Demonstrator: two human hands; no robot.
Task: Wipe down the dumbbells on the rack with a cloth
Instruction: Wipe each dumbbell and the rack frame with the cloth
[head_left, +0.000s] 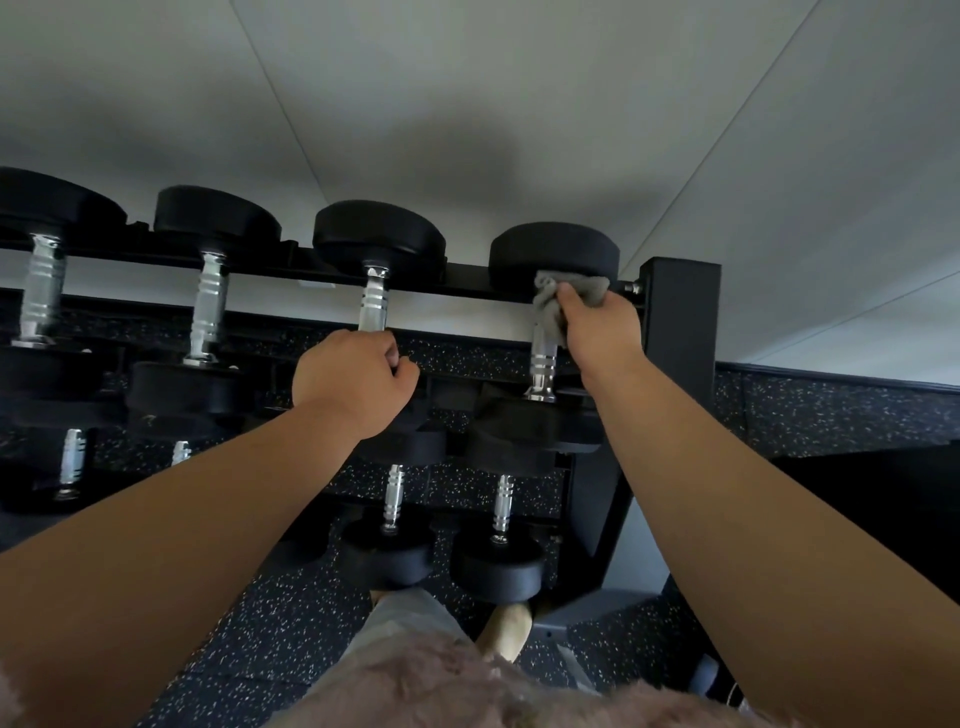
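A black rack (680, 332) holds black dumbbells with chrome handles in two rows. My right hand (602, 325) grips a grey cloth (558, 296) against the far head and upper handle of the rightmost top dumbbell (553, 254). My left hand (353, 379) curls around the lower handle of the neighbouring top dumbbell (379, 236), hiding the near end of that handle. Two more top-row dumbbells (213, 291) lie further left.
The lower row carries smaller dumbbells (498, 551) right in front of my legs. A grey wall rises behind the rack. Speckled black rubber flooring (270, 634) spreads below. The rack's upright post stands just right of my right hand.
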